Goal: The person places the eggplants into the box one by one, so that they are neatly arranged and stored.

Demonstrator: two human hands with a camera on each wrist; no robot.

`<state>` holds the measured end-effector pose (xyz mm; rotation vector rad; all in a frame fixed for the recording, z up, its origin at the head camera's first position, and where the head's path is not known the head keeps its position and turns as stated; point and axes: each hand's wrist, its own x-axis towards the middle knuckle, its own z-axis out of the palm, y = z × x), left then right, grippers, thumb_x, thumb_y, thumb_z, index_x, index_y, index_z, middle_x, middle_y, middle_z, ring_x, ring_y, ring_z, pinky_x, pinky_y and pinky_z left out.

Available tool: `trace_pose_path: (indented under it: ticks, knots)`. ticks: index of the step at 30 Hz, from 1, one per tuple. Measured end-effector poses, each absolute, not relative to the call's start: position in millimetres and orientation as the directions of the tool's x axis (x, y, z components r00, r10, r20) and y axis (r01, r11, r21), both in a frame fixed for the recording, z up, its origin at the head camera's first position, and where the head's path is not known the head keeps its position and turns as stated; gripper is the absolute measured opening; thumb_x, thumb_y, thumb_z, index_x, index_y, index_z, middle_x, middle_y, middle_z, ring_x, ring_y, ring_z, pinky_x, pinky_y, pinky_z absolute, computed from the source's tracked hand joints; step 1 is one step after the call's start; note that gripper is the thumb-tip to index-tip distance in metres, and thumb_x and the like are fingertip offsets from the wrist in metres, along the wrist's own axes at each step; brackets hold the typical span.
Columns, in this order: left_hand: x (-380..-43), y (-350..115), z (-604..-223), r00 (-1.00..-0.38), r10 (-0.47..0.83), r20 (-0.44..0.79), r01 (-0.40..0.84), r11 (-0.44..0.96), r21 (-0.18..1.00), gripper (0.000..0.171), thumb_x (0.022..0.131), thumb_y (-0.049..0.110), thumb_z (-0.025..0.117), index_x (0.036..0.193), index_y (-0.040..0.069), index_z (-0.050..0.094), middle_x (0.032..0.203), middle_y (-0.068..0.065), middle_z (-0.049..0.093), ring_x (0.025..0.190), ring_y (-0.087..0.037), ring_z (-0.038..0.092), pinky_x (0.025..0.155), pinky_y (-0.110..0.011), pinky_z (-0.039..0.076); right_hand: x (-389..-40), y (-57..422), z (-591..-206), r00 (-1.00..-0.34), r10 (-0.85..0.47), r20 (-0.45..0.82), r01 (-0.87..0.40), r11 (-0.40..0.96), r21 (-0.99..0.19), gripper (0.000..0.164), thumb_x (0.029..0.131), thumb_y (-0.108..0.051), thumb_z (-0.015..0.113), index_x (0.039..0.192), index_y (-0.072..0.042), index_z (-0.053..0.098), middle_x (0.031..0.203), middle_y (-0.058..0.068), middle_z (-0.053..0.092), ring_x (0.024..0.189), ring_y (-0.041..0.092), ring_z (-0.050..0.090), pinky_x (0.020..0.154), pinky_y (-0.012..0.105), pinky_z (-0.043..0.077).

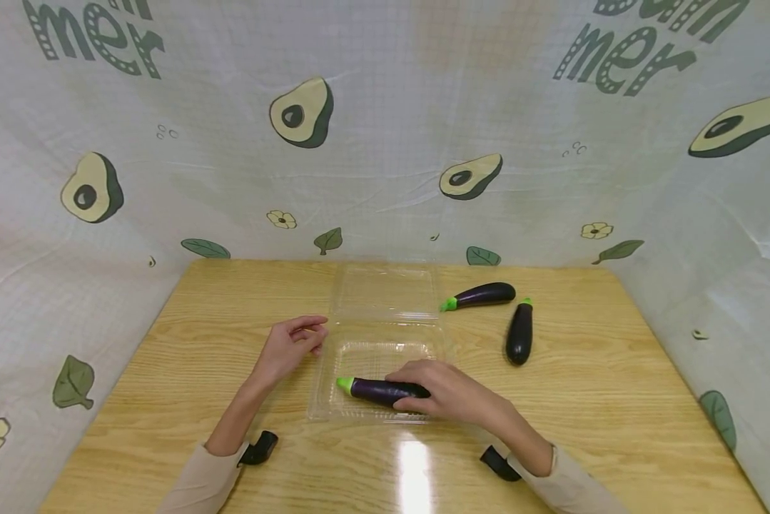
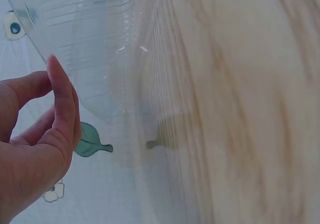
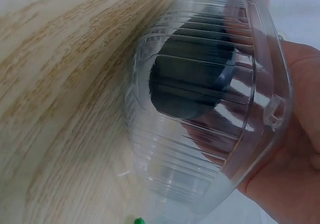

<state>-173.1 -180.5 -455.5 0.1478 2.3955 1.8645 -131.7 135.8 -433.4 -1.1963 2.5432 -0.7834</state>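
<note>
A clear plastic clamshell container (image 1: 318, 403) lies opened out on the table, its lid (image 1: 385, 291) folded back away from me. In its base is a dark purple eggplant (image 1: 377, 391) with a bright green stem end pointing left. My right hand (image 1: 445, 389) grips this eggplant by its thick end from above. Through the ribbed container wall (image 3: 195, 134), the right wrist view shows the dark rounded end of the eggplant (image 3: 192, 69) among the fingers. My left hand (image 1: 288, 350) is beside the container's left edge, fingers loosely bent and holding nothing.
Two more eggplants lie to the right of the container: one eggplant (image 1: 484, 294) sideways beside the lid, another eggplant (image 1: 519, 334) pointing toward me. A cloth (image 1: 385, 143) printed with avocados and leaves hangs behind and at both sides of the wooden table (image 1: 590, 400).
</note>
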Motion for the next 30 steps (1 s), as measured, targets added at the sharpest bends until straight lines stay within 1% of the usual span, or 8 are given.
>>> trace_pose_path:
  ticks: [4,7,9,15,18,22,26,30]
  knots:
    - [-173,-179,-455,-0.990,0.137,-0.025,0.010,0.244,0.970,0.034,0.100,0.007,0.068,0.129,-0.011,0.064,0.107,-0.029,0.067,0.076,-0.025,0.070,0.069,-0.030,0.061,-133,136,-435,-0.613,-0.790,0.009,-0.651,0.499,-0.572,0.042,0.103,-0.035,0.065,0.137,-0.010,0.067,0.125,0.002,0.070,0.109,0.011,0.064,0.086,0.027,0.055]
    - [-173,-178,-456,-0.990,0.140,-0.024,0.011,0.244,0.970,0.034,0.100,0.008,0.068,0.129,-0.011,0.064,0.107,-0.029,0.067,0.075,-0.023,0.069,0.068,-0.029,0.060,-135,136,-436,-0.599,-0.800,0.000,-0.648,0.485,-0.588,0.042,0.103,-0.034,0.064,0.137,-0.008,0.066,0.124,0.003,0.070,0.105,0.010,0.063,0.080,0.023,0.053]
    - [-172,-177,-456,-0.990,0.139,-0.025,0.010,0.245,0.970,0.034,0.100,0.008,0.068,0.129,-0.011,0.064,0.106,-0.030,0.067,0.074,-0.022,0.069,0.068,-0.029,0.060,-135,136,-437,-0.594,-0.805,-0.004,-0.645,0.479,-0.595,0.042,0.104,-0.033,0.064,0.137,-0.008,0.066,0.125,0.004,0.069,0.104,0.011,0.063,0.080,0.022,0.052]
    - [-172,-178,-456,-0.990,0.139,-0.027,0.008,0.246,0.969,0.035,0.101,0.009,0.067,0.130,-0.011,0.064,0.106,-0.030,0.067,0.074,-0.022,0.068,0.069,-0.028,0.060,-135,136,-438,-0.606,-0.795,-0.020,-0.611,0.482,-0.628,0.046,0.105,-0.038,0.061,0.138,-0.007,0.065,0.128,0.004,0.068,0.113,0.013,0.063,0.091,0.030,0.055]
    - [-171,-178,-456,-0.989,0.142,-0.031,0.004,0.238,0.971,0.035,0.101,0.009,0.067,0.130,-0.012,0.063,0.107,-0.030,0.067,0.074,-0.023,0.069,0.069,-0.028,0.060,-133,138,-437,-0.631,-0.775,-0.029,-0.584,0.500,-0.640,0.047,0.106,-0.041,0.058,0.138,-0.007,0.065,0.132,0.004,0.067,0.120,0.016,0.061,0.098,0.034,0.054]
    - [-170,-177,-454,-0.989,0.141,-0.034,0.000,0.232,0.973,0.035,0.101,0.009,0.067,0.130,-0.012,0.063,0.107,-0.030,0.066,0.076,-0.026,0.069,0.071,-0.030,0.061,-132,140,-434,-0.666,-0.745,-0.037,-0.560,0.531,-0.636,0.045,0.107,-0.041,0.056,0.138,-0.009,0.065,0.134,0.002,0.065,0.125,0.017,0.059,0.103,0.039,0.052]
    - [-170,-178,-454,-0.990,0.137,-0.037,-0.004,0.232,0.973,0.035,0.101,0.009,0.067,0.129,-0.011,0.063,0.108,-0.030,0.066,0.075,-0.023,0.069,0.071,-0.031,0.061,-132,145,-431,-0.680,-0.733,-0.016,-0.574,0.546,-0.610,0.043,0.108,-0.038,0.055,0.137,-0.008,0.065,0.133,0.002,0.065,0.124,0.018,0.059,0.105,0.042,0.051]
    - [-171,-178,-455,-0.990,0.138,-0.042,-0.009,0.231,0.973,0.035,0.101,0.009,0.067,0.130,-0.011,0.063,0.108,-0.030,0.066,0.073,-0.018,0.068,0.071,-0.032,0.062,-132,151,-429,-0.694,-0.720,0.022,-0.585,0.546,-0.599,0.040,0.108,-0.035,0.056,0.134,-0.007,0.066,0.130,0.005,0.066,0.120,0.020,0.061,0.100,0.043,0.053]
